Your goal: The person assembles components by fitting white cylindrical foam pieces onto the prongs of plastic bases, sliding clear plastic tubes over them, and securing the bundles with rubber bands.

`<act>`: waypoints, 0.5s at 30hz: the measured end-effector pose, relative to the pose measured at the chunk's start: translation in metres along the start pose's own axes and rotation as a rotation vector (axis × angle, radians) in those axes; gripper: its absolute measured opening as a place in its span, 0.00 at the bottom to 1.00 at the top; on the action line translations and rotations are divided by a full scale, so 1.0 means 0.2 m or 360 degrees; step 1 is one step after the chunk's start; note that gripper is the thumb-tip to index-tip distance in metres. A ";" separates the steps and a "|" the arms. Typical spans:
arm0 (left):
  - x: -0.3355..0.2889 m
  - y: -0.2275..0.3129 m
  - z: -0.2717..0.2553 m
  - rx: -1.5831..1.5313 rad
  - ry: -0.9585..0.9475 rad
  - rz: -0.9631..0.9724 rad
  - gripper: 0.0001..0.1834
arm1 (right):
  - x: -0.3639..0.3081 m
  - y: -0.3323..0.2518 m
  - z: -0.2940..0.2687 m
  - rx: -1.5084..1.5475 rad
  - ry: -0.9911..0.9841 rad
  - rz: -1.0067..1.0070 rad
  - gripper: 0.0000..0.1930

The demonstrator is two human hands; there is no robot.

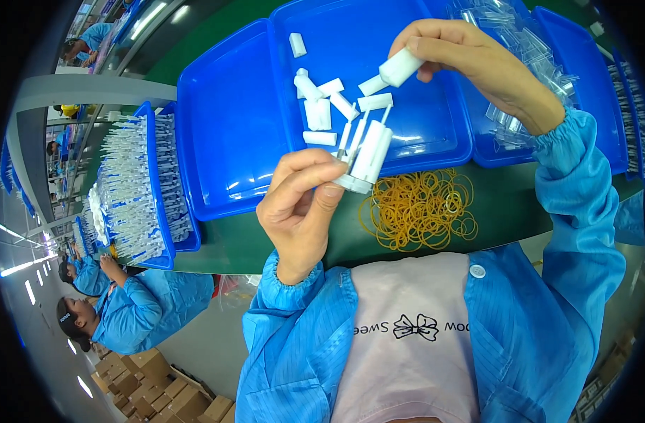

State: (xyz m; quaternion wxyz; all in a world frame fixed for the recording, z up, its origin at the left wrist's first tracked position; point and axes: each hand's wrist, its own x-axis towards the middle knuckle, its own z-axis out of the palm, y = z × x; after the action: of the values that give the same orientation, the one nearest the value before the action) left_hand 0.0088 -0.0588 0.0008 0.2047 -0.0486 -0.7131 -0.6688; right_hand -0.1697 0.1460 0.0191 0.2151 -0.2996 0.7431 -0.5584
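Between the thumb and fingers of my left hand [299, 201] is a white plastic assembly [365, 155], held by its round base. Thin pins and a white block stand up from that base. My right hand [463, 60] pinches a single white plastic block [401, 67] above the middle blue tray [414, 134]. Several loose white blocks [317, 113] lie in that tray, some leaning on one another. The assembly sits in front of the tray's near edge and hides part of it.
Yellow rubber bands [421, 211] lie heaped on the green table near me. Blue bins at left hold many thin white parts [136, 187]. An open blue tray [231, 127] stands beside them. Clear plastic pieces [523, 63] fill a right-hand tray. A co-worker [136, 310] sits at left.
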 end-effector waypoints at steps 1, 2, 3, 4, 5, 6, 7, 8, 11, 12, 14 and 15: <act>0.00 0.00 0.01 0.0031 -0.0031 0.0045 0.09 | 0.00 0.01 0.01 -0.0002 -0.0002 0.0001 0.14; 0.01 0.01 0.01 0.0030 -0.0027 0.0044 0.09 | -0.01 0.01 0.02 0.0017 -0.0028 -0.0004 0.14; 0.01 0.01 0.01 0.0037 -0.0046 0.0024 0.09 | -0.01 0.01 0.02 0.0035 -0.0054 -0.0009 0.15; 0.01 0.01 0.02 0.0044 -0.0066 0.0003 0.09 | -0.01 0.00 0.03 0.0035 -0.0058 -0.0008 0.15; 0.01 0.02 0.01 0.0044 -0.0062 0.0001 0.09 | -0.01 -0.02 0.03 0.0076 -0.0115 0.0023 0.15; 0.01 0.02 0.01 0.0066 -0.0087 0.0001 0.09 | -0.02 -0.03 0.04 0.0116 -0.0170 0.0054 0.15; 0.00 0.02 0.01 0.0093 -0.0111 0.0001 0.09 | -0.02 -0.03 0.05 0.0118 -0.0175 0.0052 0.15; 0.00 0.03 0.01 0.0095 -0.0108 0.0000 0.09 | -0.01 -0.03 0.06 0.0150 -0.0220 0.0053 0.14; 0.01 0.03 0.02 0.0047 -0.0117 -0.0101 0.09 | -0.03 -0.04 0.08 0.0222 -0.0294 0.0058 0.13; 0.01 0.03 0.03 0.0032 -0.0144 -0.0155 0.09 | -0.03 -0.04 0.08 0.0263 -0.0324 0.0059 0.12; 0.01 0.03 0.02 0.0028 -0.0163 -0.0211 0.09 | -0.03 -0.03 0.10 0.0285 -0.0241 0.0032 0.12; 0.01 0.02 0.01 0.0111 -0.0193 -0.0130 0.10 | -0.02 -0.02 0.11 0.0303 -0.0155 0.0008 0.11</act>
State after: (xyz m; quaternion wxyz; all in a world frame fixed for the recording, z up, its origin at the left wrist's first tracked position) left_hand 0.0082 -0.0562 0.0048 0.1352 -0.0530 -0.7484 -0.6472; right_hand -0.1505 0.1327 0.0172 0.2798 -0.3028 0.6761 -0.6107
